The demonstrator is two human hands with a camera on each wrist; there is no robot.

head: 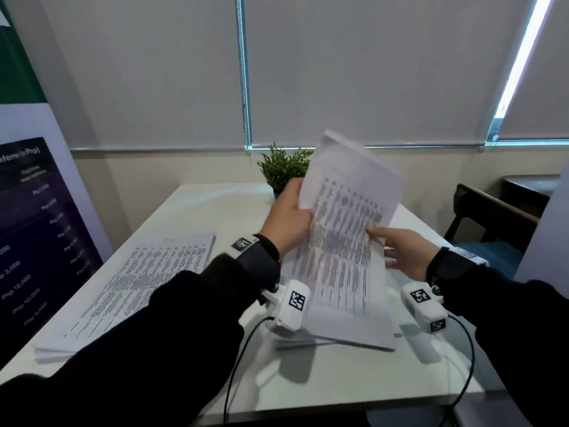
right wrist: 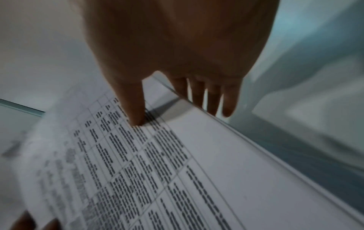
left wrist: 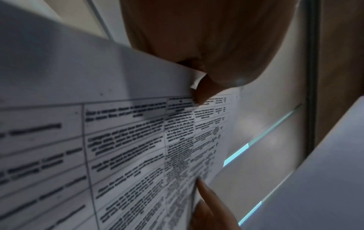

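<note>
A stack of white printed paper sheets [head: 144, 272] lies on the white rectangular table [head: 200, 211], lower left of the frame. At centre a raised sheaf of white printed pages [head: 348, 241] sits between left hand [head: 289, 220] and right hand [head: 406, 254], a green potted plant [head: 283, 167] behind it.

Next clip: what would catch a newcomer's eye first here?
First, the printed paper, raised and tilted over the white table, with the left hand gripping its left edge and the right hand pinching its right edge. Then a stack of printed pages lying on the table's left side, and a small green plant at the far edge.
</note>
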